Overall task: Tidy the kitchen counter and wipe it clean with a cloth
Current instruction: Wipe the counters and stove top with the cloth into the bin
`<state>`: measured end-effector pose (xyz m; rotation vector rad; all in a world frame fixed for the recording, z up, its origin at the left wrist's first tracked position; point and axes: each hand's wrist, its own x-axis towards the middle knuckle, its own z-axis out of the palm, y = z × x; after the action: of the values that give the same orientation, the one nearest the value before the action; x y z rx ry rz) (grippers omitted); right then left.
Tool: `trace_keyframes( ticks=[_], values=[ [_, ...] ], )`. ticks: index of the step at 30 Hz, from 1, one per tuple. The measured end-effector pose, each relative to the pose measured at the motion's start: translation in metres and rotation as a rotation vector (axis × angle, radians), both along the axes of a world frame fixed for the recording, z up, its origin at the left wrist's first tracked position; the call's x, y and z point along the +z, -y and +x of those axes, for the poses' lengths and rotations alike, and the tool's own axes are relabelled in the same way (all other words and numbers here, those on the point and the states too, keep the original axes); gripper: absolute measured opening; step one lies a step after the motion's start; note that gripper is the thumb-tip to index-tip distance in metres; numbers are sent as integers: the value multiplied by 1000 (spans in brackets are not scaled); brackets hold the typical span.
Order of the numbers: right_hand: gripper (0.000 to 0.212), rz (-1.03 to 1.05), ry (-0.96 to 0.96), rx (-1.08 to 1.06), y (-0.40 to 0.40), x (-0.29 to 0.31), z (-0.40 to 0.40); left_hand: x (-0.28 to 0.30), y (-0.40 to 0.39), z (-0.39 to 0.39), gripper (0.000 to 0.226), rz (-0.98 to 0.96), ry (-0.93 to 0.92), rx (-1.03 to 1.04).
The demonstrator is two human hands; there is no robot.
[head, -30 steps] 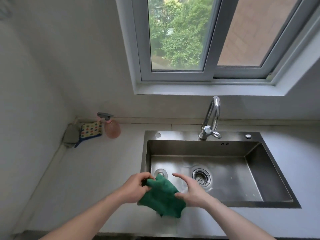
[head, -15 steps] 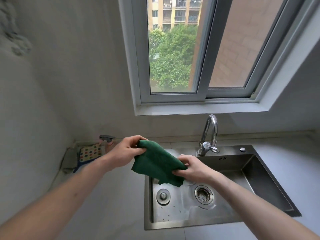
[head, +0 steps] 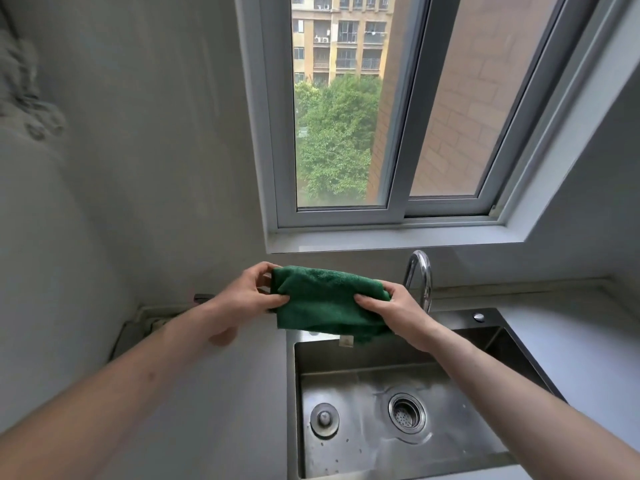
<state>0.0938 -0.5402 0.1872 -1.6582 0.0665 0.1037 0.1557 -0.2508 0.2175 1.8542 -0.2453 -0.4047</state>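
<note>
Cloth (head: pixel 325 301) hangs above the sink's back rim (head: pixel 450 315), pinched at opposite edges by left hand (head: pixel 242 301) and right hand (head: pixel 394 311).

Your left forearm (head: pixel 145 368) hides the corner items; your cloth (head: pixel 325 301) covers the faucet (head: pixel 420 278) base; sink (head: pixel 346 368) cut off below.

**Soft daylight, bent edges**

We see even, cool daylight coming through the window (head: pixel 381 109), with the outdoor view bright but not blown out. The walls stay dim and grey. Dull glare sits on the wet sink (head: pixel 381 427) floor and the faucet (head: pixel 420 278). Shadows are faint. The wide lens bows the window frame, and the upper left corner looks smeared.
</note>
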Motion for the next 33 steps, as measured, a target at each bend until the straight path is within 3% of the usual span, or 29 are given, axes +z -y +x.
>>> trace_keyframes(
  ticks=[4,7,10,14,19,22,27,33],
  values=[
    [23,143,-32,-63,1,7,14,5,13,16,34,-179,-82,111],
    [25,231,-91,-101,-1,7,28,0,21,30,31,-179,-90,153],
    [31,182,-150,-154,2,2,48,-8,30,48,25,-164,-114,227],
    [76,-1,-148,-266,7,-13,86,-19,41,77,11,-79,-104,292],
    [42,-97,-116,-344,11,0,128,-15,53,119,23,-46,-116,307],
    [43,-164,-136,-353,17,10,153,-9,60,140,43,-38,-187,283],
    [40,-254,-149,-341,28,21,194,-14,69,180,56,137,-40,325],
    [33,-428,-46,-390,34,15,241,-19,85,220,52,270,79,404]
  ],
)
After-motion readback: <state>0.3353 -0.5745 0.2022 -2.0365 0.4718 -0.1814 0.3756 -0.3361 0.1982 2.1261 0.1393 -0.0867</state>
